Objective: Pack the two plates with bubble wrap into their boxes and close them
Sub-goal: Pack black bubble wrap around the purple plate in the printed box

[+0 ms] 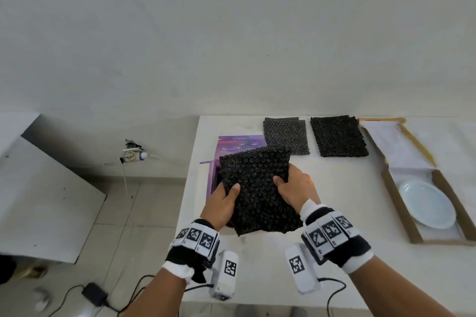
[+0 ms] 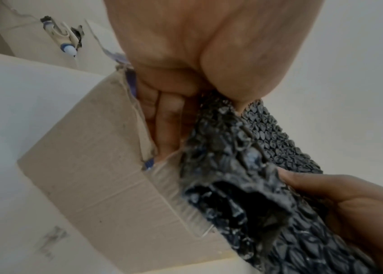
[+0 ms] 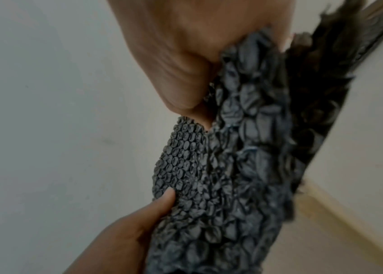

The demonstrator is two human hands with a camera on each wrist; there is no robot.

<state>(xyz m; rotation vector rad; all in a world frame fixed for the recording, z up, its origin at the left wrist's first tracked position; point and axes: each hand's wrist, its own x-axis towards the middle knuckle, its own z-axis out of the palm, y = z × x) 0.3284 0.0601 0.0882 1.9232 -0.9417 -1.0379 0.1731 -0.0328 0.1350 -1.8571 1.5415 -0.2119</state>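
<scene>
Between left hand (image 1: 223,203) and right hand (image 1: 296,186), gripped: bubble wrap (image 1: 257,188).

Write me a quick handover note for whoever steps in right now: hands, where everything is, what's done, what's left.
Left hand and right hand both grip a black bubble wrap bundle, held over the open purple box at the table's left. Whether a plate is inside the bundle cannot be seen.
Two more wrap pieces lie flat at the back of the table.
The white plate lies bare in the open brown box on the right.
Done: nothing closed yet.
Left: settle the bundle in the purple box and close it; wrap the white plate and close the brown box.
</scene>
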